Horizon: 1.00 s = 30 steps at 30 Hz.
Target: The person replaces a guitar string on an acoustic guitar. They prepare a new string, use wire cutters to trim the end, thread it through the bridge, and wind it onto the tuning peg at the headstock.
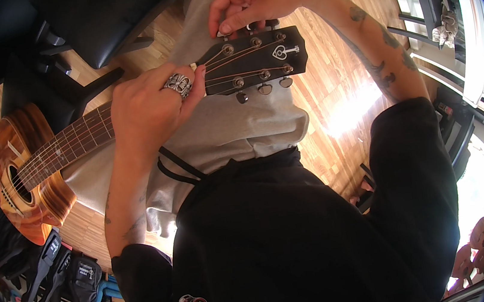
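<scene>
An acoustic guitar [55, 201] with a striped wooden body lies across my lap, its body to the left and its neck running up to the right. Wrapped round the neck beside the nut is my left hand [149, 105], a large silver ring on one finger. The black headstock [271, 57] has strings wound on its posts and a pale heart-and-key inlay. Along its far side my right hand [254, 1] pinches the tuning peg [223, 34] closest to the nut between thumb and finger. Other tuning pegs [265, 89] stick out on the near side.
A black padded seat [111, 22] stands at the far left over the wooden floor [335, 73]. Black gig bags [83, 282] line the lower left. Several small guitars or ukuleles [480, 233] hang at the lower right. Furniture with white edges [437, 69] runs along the right.
</scene>
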Available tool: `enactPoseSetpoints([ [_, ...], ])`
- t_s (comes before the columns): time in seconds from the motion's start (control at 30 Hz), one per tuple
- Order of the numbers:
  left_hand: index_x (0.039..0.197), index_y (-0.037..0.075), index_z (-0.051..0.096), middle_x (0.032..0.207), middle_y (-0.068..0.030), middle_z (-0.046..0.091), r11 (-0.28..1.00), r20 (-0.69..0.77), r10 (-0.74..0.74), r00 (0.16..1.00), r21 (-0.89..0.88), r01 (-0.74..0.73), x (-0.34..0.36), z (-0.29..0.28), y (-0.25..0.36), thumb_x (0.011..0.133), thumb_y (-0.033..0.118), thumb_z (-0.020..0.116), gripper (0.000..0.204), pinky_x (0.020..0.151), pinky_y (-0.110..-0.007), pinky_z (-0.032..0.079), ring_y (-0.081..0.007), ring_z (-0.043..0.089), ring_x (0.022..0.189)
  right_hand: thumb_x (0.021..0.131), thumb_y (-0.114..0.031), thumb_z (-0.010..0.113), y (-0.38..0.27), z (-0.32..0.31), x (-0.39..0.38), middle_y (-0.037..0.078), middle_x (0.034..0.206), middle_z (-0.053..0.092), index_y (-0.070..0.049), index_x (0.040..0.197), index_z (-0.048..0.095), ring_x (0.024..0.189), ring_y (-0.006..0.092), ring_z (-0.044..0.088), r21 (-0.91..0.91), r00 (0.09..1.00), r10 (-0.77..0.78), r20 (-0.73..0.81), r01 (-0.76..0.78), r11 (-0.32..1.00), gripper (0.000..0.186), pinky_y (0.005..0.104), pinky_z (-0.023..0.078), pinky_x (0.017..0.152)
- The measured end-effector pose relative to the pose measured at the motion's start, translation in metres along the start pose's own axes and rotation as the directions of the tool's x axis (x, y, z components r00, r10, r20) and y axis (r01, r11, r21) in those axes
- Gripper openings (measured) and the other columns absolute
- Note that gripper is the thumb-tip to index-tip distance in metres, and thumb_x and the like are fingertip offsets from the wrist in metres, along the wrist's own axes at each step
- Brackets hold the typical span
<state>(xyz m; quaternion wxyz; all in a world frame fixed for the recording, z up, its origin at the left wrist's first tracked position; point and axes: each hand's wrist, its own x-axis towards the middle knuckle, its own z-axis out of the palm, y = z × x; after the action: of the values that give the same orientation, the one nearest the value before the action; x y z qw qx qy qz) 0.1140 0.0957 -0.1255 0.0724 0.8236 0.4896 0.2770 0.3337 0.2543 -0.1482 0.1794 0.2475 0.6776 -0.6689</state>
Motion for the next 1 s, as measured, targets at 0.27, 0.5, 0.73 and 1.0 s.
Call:
enactPoseSetpoints([
  [0.27,0.045,0.007,0.049,0.067,0.0049,0.063,1.000,-0.015,-0.007,1.000,-0.005,0.007,-0.001,0.000,0.000,0.075,0.015,0.081,0.045,0.040,-0.029,0.039,-0.0149,0.055,0.044,0.095,-0.021,0.065,0.006,-0.003,-0.003,-0.005,0.100,0.072,-0.010,0.122,0.065,0.085,0.0044,0.063,-0.005,0.998,-0.044,0.043,0.044,0.999,0.029,0.0236,0.048,0.065],
  [0.5,0.046,0.007,0.051,0.067,0.0048,0.063,1.000,-0.016,-0.011,1.000,0.007,0.011,-0.002,0.000,-0.001,0.075,0.016,0.081,0.043,0.041,-0.029,0.039,-0.0154,0.055,0.044,0.095,-0.025,0.065,0.000,-0.002,-0.005,-0.006,0.103,0.071,-0.011,0.118,0.067,0.088,0.0039,0.062,-0.036,0.999,-0.035,0.008,0.035,0.999,0.026,0.0229,0.048,0.064],
  [0.73,0.066,0.009,0.060,0.060,-0.0016,0.055,0.999,0.003,-0.042,0.999,-0.022,0.042,-0.002,0.000,0.000,0.080,0.014,0.078,0.023,0.043,-0.032,0.041,-0.0218,0.054,0.045,0.095,-0.035,0.064,0.007,0.004,0.011,-0.006,0.083,0.066,-0.010,0.092,0.067,0.075,0.0050,0.058,-0.145,1.000,0.025,-0.015,-0.027,0.989,0.026,0.0237,0.048,0.060],
  [1.0,0.075,0.009,0.067,0.067,-0.0014,0.063,0.967,0.109,-0.248,0.963,-0.034,0.253,0.014,0.000,0.015,0.083,0.028,0.075,0.022,0.048,-0.034,0.045,-0.0236,0.060,0.054,0.097,-0.008,0.059,0.020,0.002,0.007,0.002,0.091,0.068,0.002,0.114,0.062,0.080,0.0067,0.060,0.106,0.976,-0.215,0.024,0.212,0.972,0.020,0.0217,0.049,0.063],
])
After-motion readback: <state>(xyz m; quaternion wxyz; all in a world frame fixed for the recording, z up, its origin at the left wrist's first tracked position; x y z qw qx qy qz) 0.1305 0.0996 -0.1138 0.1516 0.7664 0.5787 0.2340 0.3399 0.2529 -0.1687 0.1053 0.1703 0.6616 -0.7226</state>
